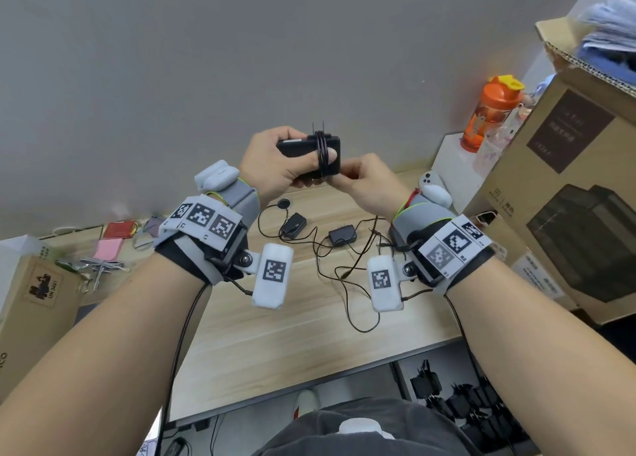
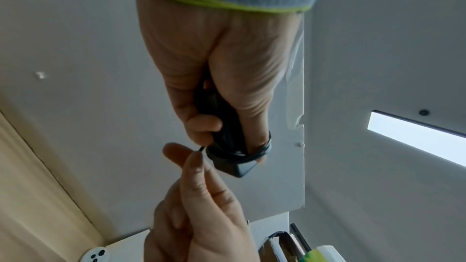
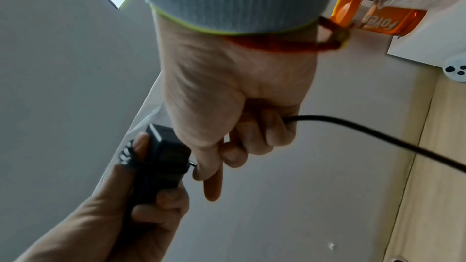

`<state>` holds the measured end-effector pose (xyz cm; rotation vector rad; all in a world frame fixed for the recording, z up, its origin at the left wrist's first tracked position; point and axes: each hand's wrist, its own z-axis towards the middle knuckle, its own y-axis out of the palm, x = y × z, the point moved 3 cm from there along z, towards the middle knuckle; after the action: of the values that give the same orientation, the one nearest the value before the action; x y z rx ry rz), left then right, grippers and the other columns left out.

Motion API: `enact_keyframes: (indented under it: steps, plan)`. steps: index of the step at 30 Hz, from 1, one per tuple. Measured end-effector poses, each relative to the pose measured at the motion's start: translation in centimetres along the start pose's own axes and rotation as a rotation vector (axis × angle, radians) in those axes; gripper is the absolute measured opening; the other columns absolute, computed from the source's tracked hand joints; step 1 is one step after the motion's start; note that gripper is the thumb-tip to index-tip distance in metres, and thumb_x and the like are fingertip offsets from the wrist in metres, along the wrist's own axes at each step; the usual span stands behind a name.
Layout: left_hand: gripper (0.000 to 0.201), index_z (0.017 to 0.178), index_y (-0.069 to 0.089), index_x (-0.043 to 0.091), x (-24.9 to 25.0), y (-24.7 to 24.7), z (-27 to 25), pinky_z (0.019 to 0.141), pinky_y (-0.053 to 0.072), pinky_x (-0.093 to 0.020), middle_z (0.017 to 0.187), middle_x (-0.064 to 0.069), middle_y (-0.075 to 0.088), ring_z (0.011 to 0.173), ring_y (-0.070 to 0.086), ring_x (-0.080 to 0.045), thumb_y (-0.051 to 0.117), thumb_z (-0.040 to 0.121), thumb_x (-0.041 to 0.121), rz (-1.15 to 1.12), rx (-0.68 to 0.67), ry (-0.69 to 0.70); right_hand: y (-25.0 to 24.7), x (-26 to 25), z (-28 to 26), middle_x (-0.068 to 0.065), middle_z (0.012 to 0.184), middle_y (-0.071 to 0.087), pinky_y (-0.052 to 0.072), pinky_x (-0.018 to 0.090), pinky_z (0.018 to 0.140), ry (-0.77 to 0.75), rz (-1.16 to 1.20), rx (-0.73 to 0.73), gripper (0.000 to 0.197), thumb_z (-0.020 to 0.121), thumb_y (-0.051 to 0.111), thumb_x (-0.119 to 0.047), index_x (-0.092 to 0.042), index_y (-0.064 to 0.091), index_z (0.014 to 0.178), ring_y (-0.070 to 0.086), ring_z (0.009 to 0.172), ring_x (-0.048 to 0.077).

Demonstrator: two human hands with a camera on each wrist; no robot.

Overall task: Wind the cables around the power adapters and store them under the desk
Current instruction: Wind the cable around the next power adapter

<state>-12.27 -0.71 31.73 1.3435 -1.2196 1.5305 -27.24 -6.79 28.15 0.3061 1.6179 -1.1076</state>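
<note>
My left hand (image 1: 292, 165) grips a black power adapter (image 1: 299, 147) held up above the desk, prongs pointing up. Its thin black cable (image 1: 322, 152) is wound in several turns around the adapter and over my left thumb. My right hand (image 1: 344, 176) pinches the cable's free end just below the adapter. In the left wrist view the right fingertips (image 2: 194, 152) hold the cable tip beside the coil (image 2: 252, 154). The right wrist view shows the adapter (image 3: 161, 162) in the left hand's grip. Two more adapters (image 1: 293, 224) (image 1: 342, 235) lie on the desk with loose cables.
The wooden desk (image 1: 275, 335) carries tangled thin cables (image 1: 344, 273) at its middle. Cardboard boxes (image 1: 568, 197) and an orange bottle (image 1: 488, 115) stand at the right, a box (image 1: 34, 300) and clutter at the left. Under the desk at the right sit several black adapters (image 1: 454, 404).
</note>
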Motion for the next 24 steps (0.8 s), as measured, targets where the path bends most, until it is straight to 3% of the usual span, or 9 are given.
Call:
enact_keyframes:
  steps: [2, 4, 7, 11, 15, 19, 21, 24]
  plan:
    - [0.033, 0.09, 0.058, 0.004, -0.1, -0.3, 0.3, 0.043, 0.044, -0.023, 0.07, -0.014, 0.066, 0.046, 0.058, -0.018, 0.084, 0.074, 0.015, -0.018, 0.051, -0.004, 0.6, -0.1, -0.4, -0.02, 0.044, 0.049, 0.032, 0.009, 0.052, -0.024, -0.011, -0.03, 0.019, 0.098, 0.06, -0.025, -0.015, 0.076, 0.094, 0.045, 0.047, -0.008]
    - [0.033, 0.089, 0.058, 0.005, -0.6, -0.6, 0.7, 0.042, 0.045, -0.022, 0.074, -0.015, 0.066, 0.045, 0.058, -0.017, 0.085, 0.074, 0.016, -0.004, 0.081, -0.021, 1.0, 0.4, -0.3, -0.012, 0.049, 0.045, 0.029, 0.015, 0.053, -0.039, -0.013, -0.027, 0.022, 0.095, 0.063, -0.029, -0.014, 0.078, 0.095, 0.037, 0.049, -0.001]
    - [0.035, 0.092, 0.058, 0.004, -1.4, -1.2, 1.1, 0.042, 0.045, -0.019, 0.082, -0.019, 0.065, 0.045, 0.06, -0.012, 0.086, 0.073, 0.017, 0.033, 0.115, -0.053, 1.1, 0.7, 0.0, 0.01, 0.071, 0.068, 0.038, 0.025, 0.066, -0.034, 0.004, -0.029, 0.023, 0.087, 0.068, -0.041, -0.021, 0.079, 0.088, 0.046, 0.067, 0.006]
    - [0.035, 0.085, 0.059, 0.012, -2.4, -1.6, 1.3, 0.041, 0.044, -0.02, 0.077, -0.014, 0.068, 0.047, 0.063, -0.014, 0.089, 0.069, 0.023, 0.159, 0.103, -0.071, -0.3, -0.3, -0.1, -0.005, 0.072, 0.071, 0.046, 0.021, 0.07, -0.045, -0.006, 0.007, 0.01, 0.087, 0.072, -0.03, -0.022, 0.079, 0.086, 0.054, 0.067, -0.002]
    - [0.038, 0.078, 0.064, 0.023, -2.9, -1.9, 1.3, 0.054, 0.052, -0.023, 0.075, 0.0, 0.068, 0.063, 0.063, -0.013, 0.093, 0.06, 0.038, 0.324, 0.083, -0.061, -1.6, -0.8, 0.3, 0.004, 0.075, 0.073, 0.049, 0.029, 0.072, -0.079, -0.019, 0.033, 0.01, 0.085, 0.074, -0.033, -0.024, 0.077, 0.081, 0.055, 0.069, 0.005]
    - [0.03, 0.078, 0.066, 0.024, -2.4, -1.2, 0.9, 0.044, 0.044, -0.012, 0.073, 0.004, 0.065, 0.059, 0.057, -0.012, 0.091, 0.064, 0.035, 0.429, 0.0, -0.039, -2.9, -1.4, 0.4, 0.008, 0.073, 0.071, 0.047, 0.024, 0.072, -0.106, 0.042, 0.091, 0.009, 0.084, 0.077, -0.028, -0.022, 0.074, 0.077, 0.055, 0.067, 0.005]
    - [0.032, 0.076, 0.067, 0.025, -2.3, -0.9, 0.7, 0.051, 0.049, -0.018, 0.073, 0.004, 0.067, 0.063, 0.06, -0.013, 0.092, 0.061, 0.037, 0.431, -0.049, -0.035, -3.5, -1.4, 0.6, 0.016, 0.074, 0.071, 0.048, 0.025, 0.07, -0.113, 0.057, 0.126, 0.011, 0.082, 0.078, -0.029, -0.022, 0.073, 0.076, 0.054, 0.065, 0.006]
    - [0.039, 0.076, 0.068, 0.025, -2.1, -0.5, 0.5, 0.068, 0.055, -0.031, 0.073, 0.005, 0.069, 0.067, 0.062, -0.011, 0.094, 0.052, 0.042, 0.426, -0.117, -0.019, -4.1, -1.1, 1.1, 0.017, 0.074, 0.071, 0.052, 0.03, 0.073, -0.126, 0.076, 0.152, 0.012, 0.081, 0.08, -0.03, -0.023, 0.072, 0.074, 0.057, 0.067, 0.007]
